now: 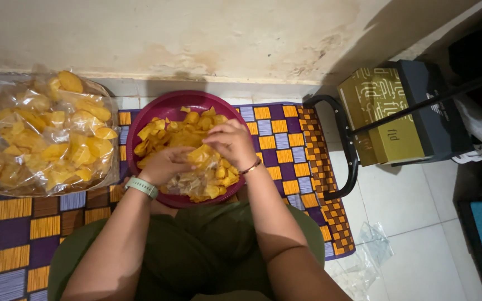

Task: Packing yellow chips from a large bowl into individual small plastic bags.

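A dark red round bowl (140, 120) full of yellow chips (165, 134) sits on the patterned mat in front of my lap. A small clear plastic bag (196, 181) partly filled with chips rests in the bowl's near side. My left hand (165, 164), with a pale green wristband, grips the bag's edge. My right hand (232, 142), wearing a thin bracelet, is closed over a yellow chip at the bag's mouth. Both hands meet above the bowl's middle.
A large clear sack of yellow chips (43, 136) stands at the left on the mat (285, 150). At the right are a gold and black box (389, 114), a black curved stand (347, 147), and empty clear bags (364, 262) on the tiled floor.
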